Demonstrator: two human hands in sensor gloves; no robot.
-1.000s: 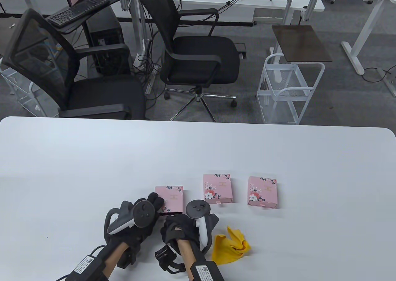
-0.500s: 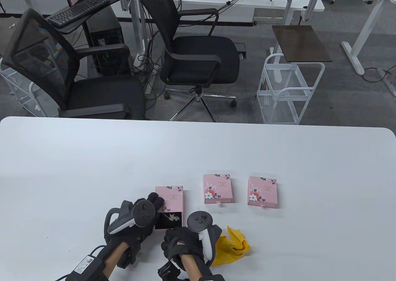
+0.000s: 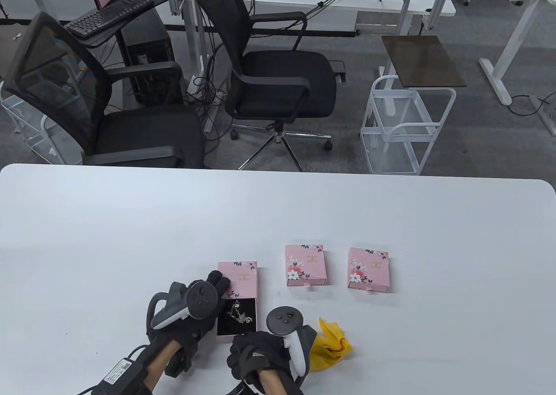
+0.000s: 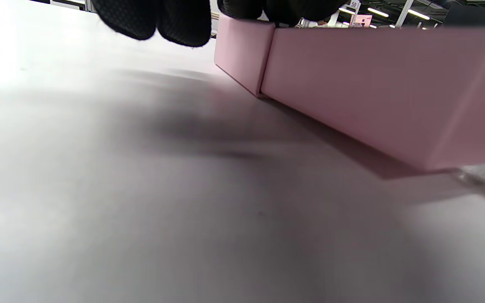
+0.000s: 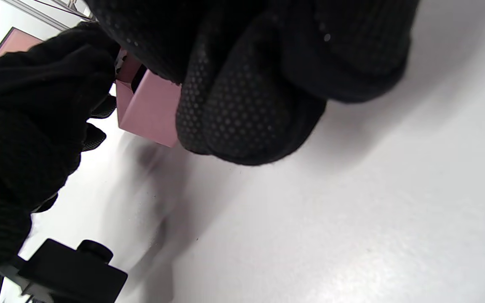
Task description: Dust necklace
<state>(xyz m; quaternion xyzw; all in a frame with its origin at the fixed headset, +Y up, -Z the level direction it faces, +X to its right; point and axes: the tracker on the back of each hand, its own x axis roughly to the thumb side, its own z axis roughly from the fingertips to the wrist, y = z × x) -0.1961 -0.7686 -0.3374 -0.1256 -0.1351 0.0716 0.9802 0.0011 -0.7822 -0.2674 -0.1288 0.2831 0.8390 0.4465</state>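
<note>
Landmark: the open pink box (image 3: 238,278) at the near middle of the white table (image 3: 130,221); its sleeve lies flat and its black-lined drawer (image 3: 236,319) is slid out toward the person
Necklace (image 3: 240,314): a thin pale chain lying loose on the drawer's black lining; inside the drawer, touched by neither hand
Left hand (image 3: 193,312): against the left side of the open box; fingertips curled over the sleeve's left edge, holding it down
Right hand (image 3: 256,353): at the drawer's near end; fingers curled in a tight bunch there; what exactly they pinch I cannot tell
Yellow cloth (image 3: 332,343): crumpled on the table, right of the drawer, just beside the right hand
Two closed pink boxes (image 3: 305,265) (image 3: 369,269): right of the open box, side by side; apart from it and from each other
</note>
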